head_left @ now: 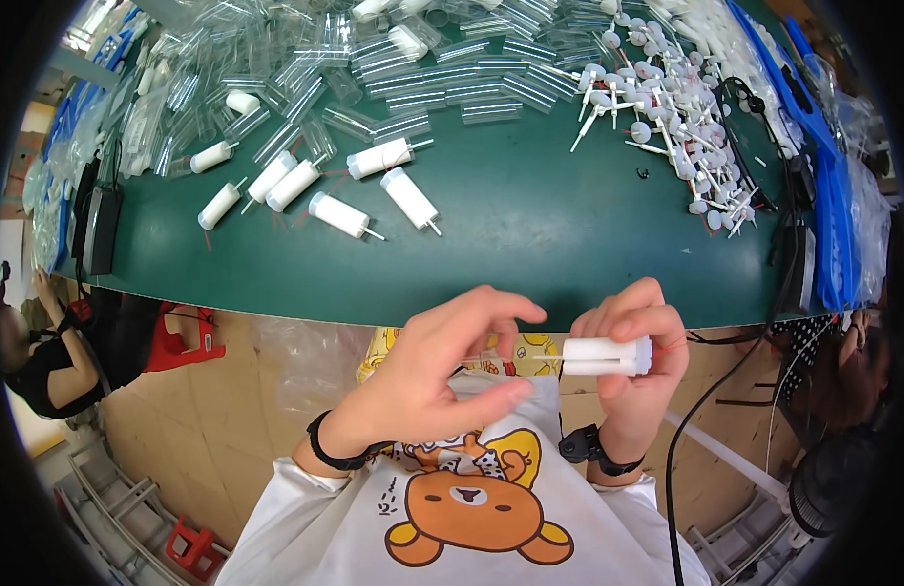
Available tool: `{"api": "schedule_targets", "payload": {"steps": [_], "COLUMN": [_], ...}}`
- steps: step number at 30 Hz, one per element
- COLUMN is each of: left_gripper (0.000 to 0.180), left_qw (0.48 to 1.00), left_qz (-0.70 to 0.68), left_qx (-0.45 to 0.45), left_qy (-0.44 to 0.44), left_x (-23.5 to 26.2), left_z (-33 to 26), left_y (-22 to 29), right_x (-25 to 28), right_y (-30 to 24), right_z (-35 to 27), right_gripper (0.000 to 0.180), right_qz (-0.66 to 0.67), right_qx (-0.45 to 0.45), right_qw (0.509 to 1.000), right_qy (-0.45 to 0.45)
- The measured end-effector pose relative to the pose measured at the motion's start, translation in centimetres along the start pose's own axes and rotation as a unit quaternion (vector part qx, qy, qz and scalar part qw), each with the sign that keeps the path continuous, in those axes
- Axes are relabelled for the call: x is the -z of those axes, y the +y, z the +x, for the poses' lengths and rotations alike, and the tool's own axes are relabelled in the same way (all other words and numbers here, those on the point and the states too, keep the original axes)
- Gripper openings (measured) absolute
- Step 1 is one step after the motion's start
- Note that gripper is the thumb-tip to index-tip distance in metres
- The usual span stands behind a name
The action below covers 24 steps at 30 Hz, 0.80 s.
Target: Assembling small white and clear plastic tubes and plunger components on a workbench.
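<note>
My right hand (643, 337) is closed around a white plastic cylinder (590, 354) just past the table's near edge. The cylinder lies sideways, with a slot along its side, a pale cap at its right end and a thin rod pointing left. Left of that rod, my left hand (442, 356) has its thumb and fingers spread apart. A faint clear edge shows between those fingers, too indistinct to name. Similar white cylinders (409, 198) with rods and red wires lie on the green table (530, 215) at the left and middle.
Many clear tubes (413, 98) cover the far left and middle. At the right is a heap of small white rod parts with round discs (701, 146). Blue-edged bins (833, 215) stand beyond. A black cable (678, 439) hangs at my right. Another person (66, 352) sits at the left.
</note>
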<state>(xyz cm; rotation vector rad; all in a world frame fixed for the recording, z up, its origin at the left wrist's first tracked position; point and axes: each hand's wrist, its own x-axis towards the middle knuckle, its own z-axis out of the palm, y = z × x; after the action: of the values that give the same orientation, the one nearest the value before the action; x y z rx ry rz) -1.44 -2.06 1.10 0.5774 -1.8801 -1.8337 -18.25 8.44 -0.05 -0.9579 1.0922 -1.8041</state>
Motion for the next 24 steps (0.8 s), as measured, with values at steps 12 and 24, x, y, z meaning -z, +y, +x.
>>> {"api": "schedule_targets", "payload": {"steps": [12, 24], "left_gripper": [0.031, 0.031], "left_qw": [0.992, 0.954], "left_qz": [0.099, 0.287], "left_qx": [-0.059, -0.090], "left_qy": [-0.044, -0.001], "left_x": [-0.7, -1.4], "left_z": [0.1, -0.5], "left_y": [0.0, -0.6], "right_x": [-0.5, -0.7], "right_y": [0.3, 0.1], "right_z": [-0.7, -0.1], "right_gripper": [0.027, 0.027], "right_qz": [-0.049, -0.236], "right_qx": [0.010, 0.027], "right_qw": [0.998, 0.966], "right_qy": [-0.047, -0.098]}}
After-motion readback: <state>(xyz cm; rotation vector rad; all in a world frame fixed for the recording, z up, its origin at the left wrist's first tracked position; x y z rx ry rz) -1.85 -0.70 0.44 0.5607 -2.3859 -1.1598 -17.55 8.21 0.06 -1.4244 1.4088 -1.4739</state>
